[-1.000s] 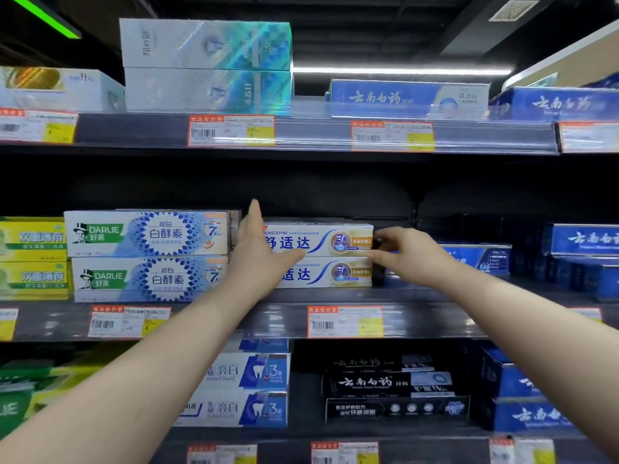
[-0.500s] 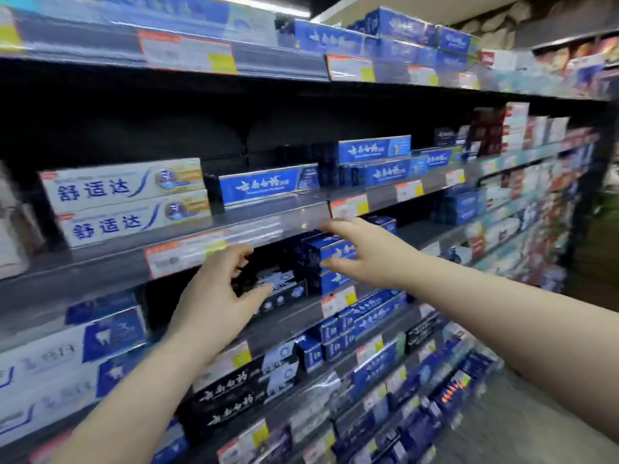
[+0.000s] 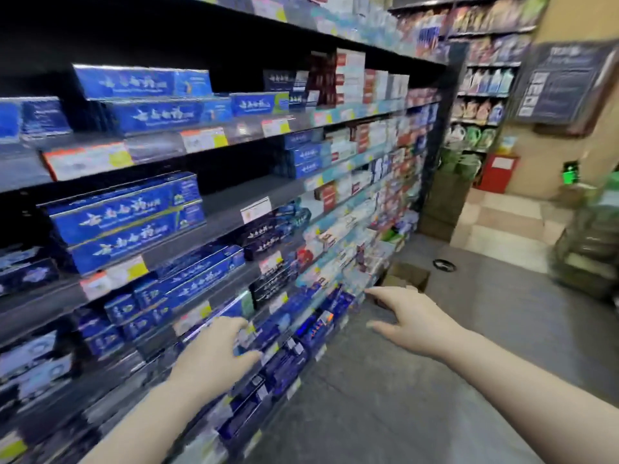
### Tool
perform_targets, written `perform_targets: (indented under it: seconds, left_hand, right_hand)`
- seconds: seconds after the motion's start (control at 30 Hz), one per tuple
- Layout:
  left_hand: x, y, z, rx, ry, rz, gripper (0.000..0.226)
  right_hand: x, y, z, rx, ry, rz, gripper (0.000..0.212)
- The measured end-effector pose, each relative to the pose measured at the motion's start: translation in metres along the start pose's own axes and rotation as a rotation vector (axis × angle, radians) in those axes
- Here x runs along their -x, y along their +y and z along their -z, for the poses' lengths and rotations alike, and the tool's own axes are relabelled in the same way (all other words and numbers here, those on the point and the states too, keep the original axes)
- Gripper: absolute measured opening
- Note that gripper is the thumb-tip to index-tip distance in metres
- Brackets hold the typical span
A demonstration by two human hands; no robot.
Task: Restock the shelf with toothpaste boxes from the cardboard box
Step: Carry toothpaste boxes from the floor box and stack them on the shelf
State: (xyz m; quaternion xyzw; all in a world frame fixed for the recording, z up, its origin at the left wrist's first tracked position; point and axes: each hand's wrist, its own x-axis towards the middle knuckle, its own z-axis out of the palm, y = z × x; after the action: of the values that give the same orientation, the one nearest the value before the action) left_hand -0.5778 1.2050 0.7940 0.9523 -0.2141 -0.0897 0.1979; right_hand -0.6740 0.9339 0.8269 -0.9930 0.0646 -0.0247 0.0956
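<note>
The view is blurred by motion. Shelves run along the left, stacked with blue toothpaste boxes. A brown cardboard box stands open on the floor at the foot of the shelves, farther down the aisle. My left hand hovers in front of the lower shelves with relaxed fingers and holds nothing. My right hand reaches out over the floor, fingers spread and empty, just short of the cardboard box.
A grey floor fills the aisle on the right. A second shelving unit with bottles and packs stands at the far end. A red cabinet sits by the beige wall. A blurred stack of goods is at the right edge.
My view has swung from the white toothpaste boxes to the right and down the aisle. Both hands left the shelf boxes and dropped lower, empty. The cardboard box has come into view.
</note>
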Motion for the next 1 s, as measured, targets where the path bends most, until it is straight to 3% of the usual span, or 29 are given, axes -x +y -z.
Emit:
perform_targets:
  seconds: [0.27,0.53,0.77,1.0]
  left_hand:
    - [-0.068,0.159,-0.114,-0.091,-0.224,-0.090,0.055]
    - [-0.141,0.244,-0.192,-0.112,-0.362,-0.128,0.061]
    - [-0.258,0.313,-0.255,-0.118,-0.444,-0.181,0.057]
    - [-0.408,0.405,-0.276,-0.148,-0.423,-0.284,0.059]
  right_hand:
    - [0.058,0.183,-0.007,0.048,-0.116,-0.218,0.060]
    - [0.068,0.301,-0.020,0.014,-0.165,-0.379,0.057]
    - [0.007,0.415,-0.026,0.046,-0.193,-0.469,0.058]
    - [-0.084,0.525,-0.013,0.015,-0.216,-0.542,0.057]
